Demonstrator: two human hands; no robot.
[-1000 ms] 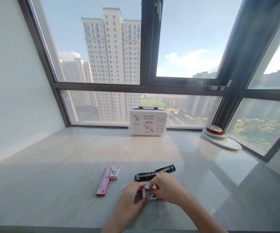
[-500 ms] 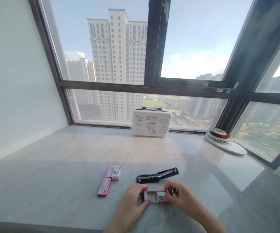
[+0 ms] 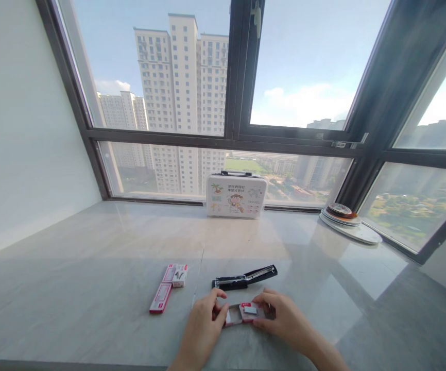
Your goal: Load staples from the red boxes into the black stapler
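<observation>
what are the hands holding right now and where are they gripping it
Both hands hold a small red-and-white staple box resting on the countertop: the left hand pinches its left end, the right hand its right end.

The single head camera looks forward and down from the person's head, close over the marble sill (image 3: 91, 268), facing the window (image 3: 238, 77) and the towers outside.

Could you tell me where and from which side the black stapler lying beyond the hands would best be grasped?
Probably across its closed left half, from above. The black stapler lies flat on the sill, hinged open, its thin arm splayed out to the right, so the thicker left body gives the fingers two parallel long sides. Both hands are occupied with a small red box.
</observation>
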